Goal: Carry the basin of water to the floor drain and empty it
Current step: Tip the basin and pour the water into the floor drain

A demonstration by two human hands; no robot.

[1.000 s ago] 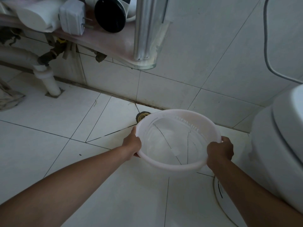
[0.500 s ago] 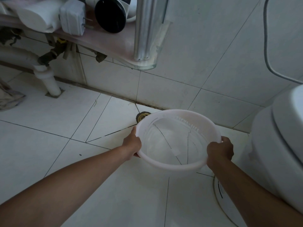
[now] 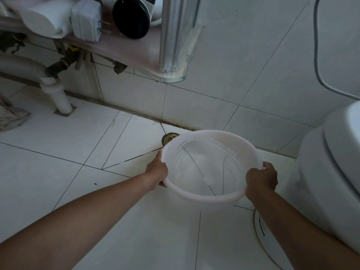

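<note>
Presently, the left grip (image 3: 156,172) holds the basin (image 3: 204,199) at its left rim, thumb up along the edge, fingers hidden beneath. The basin hangs between the two grips, above the floor, mouth upward and near level; being round, it shows no long axis. Clear water lies inside, depth hard to judge. Beyond the left grip, the floor drain (image 3: 169,137) is partly covered by the far rim. The right grip (image 3: 262,179) curls over the right rim, fingertips out of sight. A toilet (image 3: 331,182) stands just right of it, cut off by the frame.
</note>
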